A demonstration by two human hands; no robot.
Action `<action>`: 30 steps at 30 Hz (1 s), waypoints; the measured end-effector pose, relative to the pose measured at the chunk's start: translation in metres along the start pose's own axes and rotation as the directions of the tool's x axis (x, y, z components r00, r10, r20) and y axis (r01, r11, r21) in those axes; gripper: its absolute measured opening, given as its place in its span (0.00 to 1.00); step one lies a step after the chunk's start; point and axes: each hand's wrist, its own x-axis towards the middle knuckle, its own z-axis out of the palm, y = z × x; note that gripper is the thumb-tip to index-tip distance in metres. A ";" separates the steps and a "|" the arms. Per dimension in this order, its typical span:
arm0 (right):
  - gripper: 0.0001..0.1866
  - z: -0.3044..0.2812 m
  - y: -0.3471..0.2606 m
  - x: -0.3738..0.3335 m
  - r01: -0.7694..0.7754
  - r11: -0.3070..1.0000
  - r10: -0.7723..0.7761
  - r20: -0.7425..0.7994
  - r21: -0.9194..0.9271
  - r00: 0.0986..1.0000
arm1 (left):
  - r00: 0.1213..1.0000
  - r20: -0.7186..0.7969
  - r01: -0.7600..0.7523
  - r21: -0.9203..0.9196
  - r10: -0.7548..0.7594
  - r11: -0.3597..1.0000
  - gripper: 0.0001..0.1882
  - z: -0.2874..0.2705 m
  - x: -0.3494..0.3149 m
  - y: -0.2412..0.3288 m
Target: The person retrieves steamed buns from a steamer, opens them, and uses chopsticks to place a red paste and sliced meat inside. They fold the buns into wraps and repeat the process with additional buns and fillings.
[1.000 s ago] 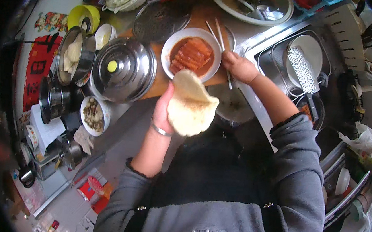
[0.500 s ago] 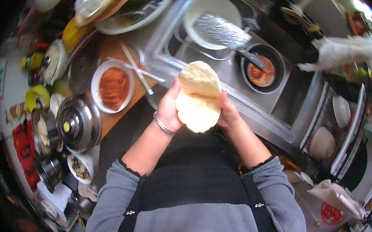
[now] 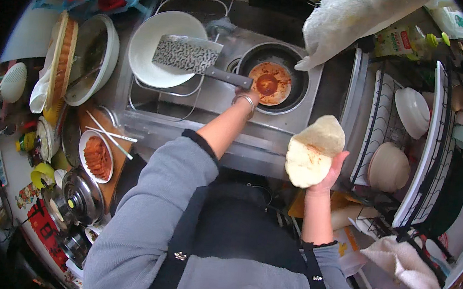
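Observation:
A pale, split flatbread (image 3: 314, 152) with reddish smears along its fold rests in my right hand (image 3: 332, 173), whose thumb and palm hold it from the right. My left hand (image 3: 247, 96) reaches forward to the near left edge of a dark round pan (image 3: 303, 76); its fingers are mostly hidden around the end of the cleaver handle. A round flat piece with red sauce (image 3: 271, 84) lies in this pan. The cleaver (image 3: 187, 55), with a patterned blade and dark handle, lies across a large white bowl (image 3: 171, 21), its handle pointing toward my left hand.
Left, a white bowl of reddish slices (image 3: 97, 156) sits on a wooden board with chopsticks (image 3: 111, 133) across it. Beside it is a steel lid (image 3: 81, 197). A dish rack (image 3: 368, 130) with bowls stands right. A white plastic bag (image 3: 361, 15) hangs near the pan.
The flatbread was between both hands and is now in my right hand only, farther right. My left hand has let go and moved forward to the pan. The view has shifted right.

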 end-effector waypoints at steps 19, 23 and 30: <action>0.38 -0.025 -0.035 0.035 -0.142 0.990 0.142 -0.099 0.009 0.985 | 0.950 0.304 0.087 -0.025 -0.076 0.996 0.22 0.024 0.034 0.017; 0.38 -0.014 -0.039 0.034 -0.163 0.986 0.165 -0.062 0.030 0.984 | 0.942 0.329 0.126 -0.148 -0.072 0.981 0.25 0.020 0.003 0.026; 0.36 0.002 -0.043 0.014 -0.115 0.991 0.118 -0.044 0.062 0.992 | 0.723 0.686 0.282 -0.404 0.084 0.871 0.30 -0.004 -0.054 0.041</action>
